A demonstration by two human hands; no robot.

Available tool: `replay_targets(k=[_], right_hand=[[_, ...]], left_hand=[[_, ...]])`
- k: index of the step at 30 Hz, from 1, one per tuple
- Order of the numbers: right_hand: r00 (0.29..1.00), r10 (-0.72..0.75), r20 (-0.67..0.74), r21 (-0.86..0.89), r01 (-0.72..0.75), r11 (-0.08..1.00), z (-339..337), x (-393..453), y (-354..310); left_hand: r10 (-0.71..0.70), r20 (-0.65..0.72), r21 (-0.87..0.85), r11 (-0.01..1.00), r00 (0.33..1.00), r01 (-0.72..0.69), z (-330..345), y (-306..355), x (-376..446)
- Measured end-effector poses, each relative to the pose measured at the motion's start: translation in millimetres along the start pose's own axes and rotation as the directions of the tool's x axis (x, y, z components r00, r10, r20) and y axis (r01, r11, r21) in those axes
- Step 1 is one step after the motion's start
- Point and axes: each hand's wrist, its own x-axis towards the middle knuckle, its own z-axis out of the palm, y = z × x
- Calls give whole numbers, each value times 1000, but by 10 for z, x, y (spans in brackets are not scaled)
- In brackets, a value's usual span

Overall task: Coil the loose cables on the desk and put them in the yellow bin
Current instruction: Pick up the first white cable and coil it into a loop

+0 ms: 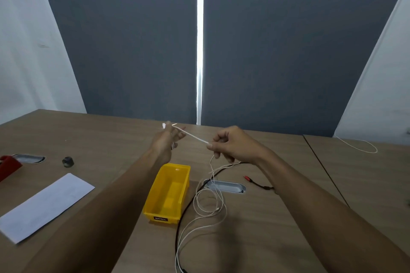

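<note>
Both hands are raised above the middle of the desk, stretching a short run of white cable taut between them. The left hand has its fingers curled around the cable's end, where a small white plug pokes out above the knuckles. The right hand pinches the cable between thumb and forefinger, the other fingers curled in.

From the right hand the white cable drops in loose loops onto the desk at lower centre, crossing a grey cable slot and tangling with a black cable that runs off the bottom edge. A red-tipped plug lies just right of the slot; its lead goes under the right forearm.

The yellow bin sits at centre, just left of the loops, partly covered at its upper left corner by the left forearm.

At lower left lies a white sheet of paper; above it are a small dark object, too blurred to name, a second slot and something red cut off by the left edge. Another thin white cable loops at far right.
</note>
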Motion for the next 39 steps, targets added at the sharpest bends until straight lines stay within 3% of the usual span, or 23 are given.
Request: replay_targets(k=[4, 8, 13, 20, 25, 31, 39], right_hand=[[975, 127, 182, -83, -113, 990, 40, -37, 223], [885, 315, 343, -340, -195, 920, 110, -71, 518], [873, 412, 263, -548, -216, 808, 153, -62, 754], [932, 358, -52, -589, -318, 743, 46, 48, 749], [937, 215, -274, -399, -314, 861, 29, 165, 579], [903, 101, -417, -254, -222, 941, -58, 239, 290], [892, -46, -449, -243, -72, 967, -164, 202, 63]], left_hand=[[48, -17, -291, 955, 999, -51, 5, 270, 58], [12, -74, -426, 904, 997, -43, -36, 482, 59], [6, 54, -452, 892, 998, 19, -47, 636, -108], [27, 295, -191, 981, 955, 31, -156, 766, -335], [-25, 372, 122, 992, 928, -23, -163, 731, -464], [-106, 347, 547, 830, 932, -109, -144, 531, -505], [-213, 332, 745, 656, 919, -118, -82, 259, -508]])
